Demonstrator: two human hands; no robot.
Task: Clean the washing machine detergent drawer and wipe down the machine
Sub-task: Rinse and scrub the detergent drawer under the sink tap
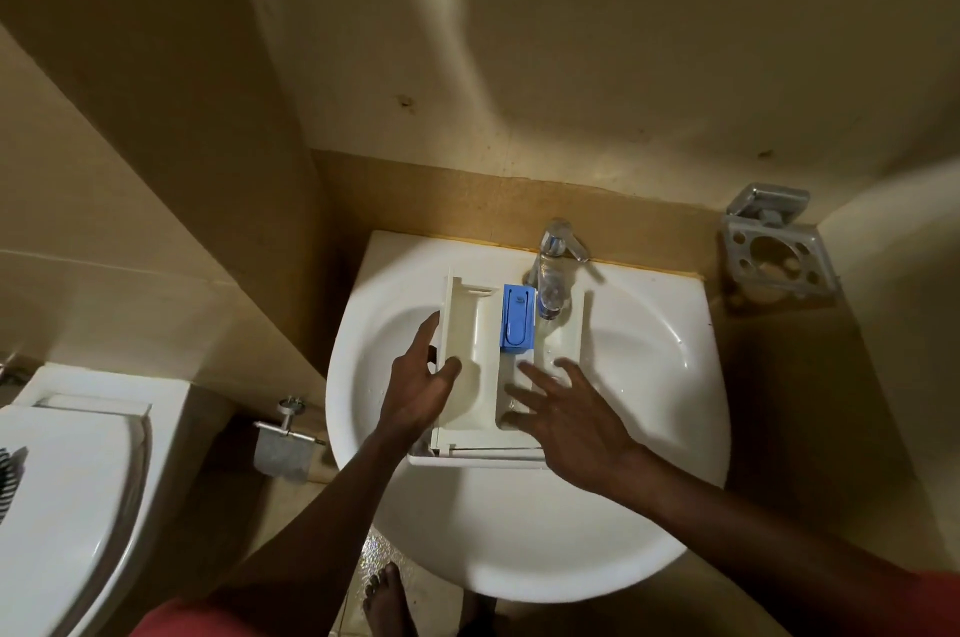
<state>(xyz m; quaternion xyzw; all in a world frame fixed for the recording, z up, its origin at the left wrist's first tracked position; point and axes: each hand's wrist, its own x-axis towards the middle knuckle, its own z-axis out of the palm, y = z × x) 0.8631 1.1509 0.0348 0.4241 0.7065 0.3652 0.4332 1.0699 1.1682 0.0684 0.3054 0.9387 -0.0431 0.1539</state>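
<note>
Detergent drawer (467, 329) in sink (519, 558), under tap (553, 272)

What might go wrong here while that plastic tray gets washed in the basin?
1. Only the left hand grips the detergent drawer, by its left wall. The right hand lies open in it. If wet, the drawer may slip and knock against the sink.
2. The drawer sits right under the tap, so water could splash out over the rim.
3. The blue insert might come loose during rinsing.
</note>
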